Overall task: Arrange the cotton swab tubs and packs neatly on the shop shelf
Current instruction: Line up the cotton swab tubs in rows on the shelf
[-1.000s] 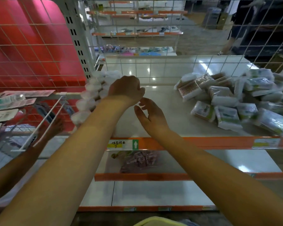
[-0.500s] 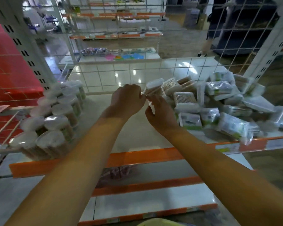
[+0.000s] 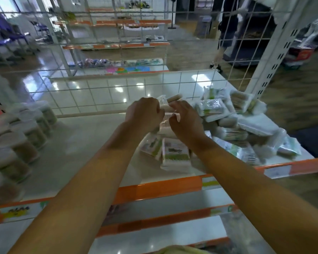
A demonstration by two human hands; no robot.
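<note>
A loose heap of cotton swab packs covers the right half of the white shelf. Round clear tubs of swabs stand in rows along the shelf's left side. My left hand and my right hand meet at the heap's left edge, fingers curled around a swab pack held between them. More packs lie flat just below my wrists.
A white wire grid backs the shelf, with a perforated upright at the right. Orange price rails edge this shelf and the lower ones. A person's legs stand in the aisle beyond the grid.
The view has swung right and closer to the heap. Both hands moved from the bare middle of the shelf to the packs and closed on one together.
</note>
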